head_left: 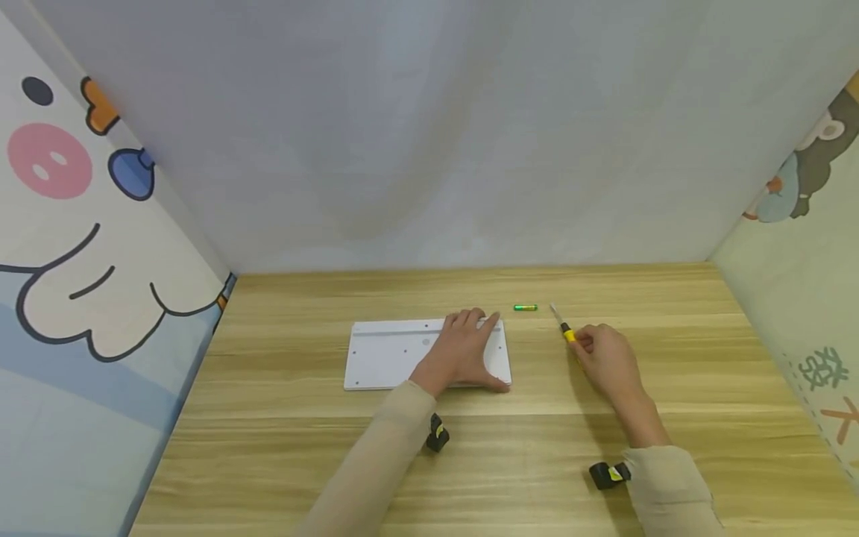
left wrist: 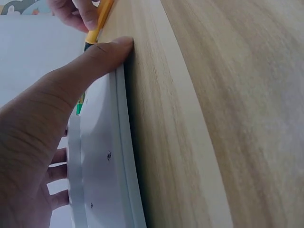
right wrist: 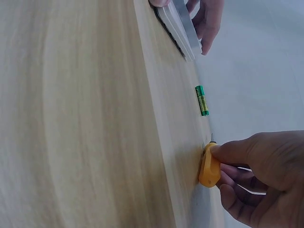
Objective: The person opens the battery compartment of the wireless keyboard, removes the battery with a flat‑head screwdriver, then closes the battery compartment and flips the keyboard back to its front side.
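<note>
A white keyboard (head_left: 382, 363) lies with its screw-dotted underside up on the wooden table. My left hand (head_left: 461, 356) spans its right part and grips it, thumb at the near edge and fingers over the far edge. To the right, my right hand (head_left: 609, 363) pinches a screwdriver by its yellow handle (right wrist: 209, 168). The screwdriver's (head_left: 570, 335) metal shaft points away toward the back of the table. Between keyboard and screwdriver, a green battery (head_left: 526, 307) lies on the table, a little farther back, touched by neither hand.
The wooden table (head_left: 282, 447) meets a pale wall (head_left: 429, 186) at the back. Cartoon-printed panels stand at the left (head_left: 60, 268) and right (head_left: 792, 298). Black devices are worn at both wrists, one by the left sleeve (head_left: 376, 447) and one by the right.
</note>
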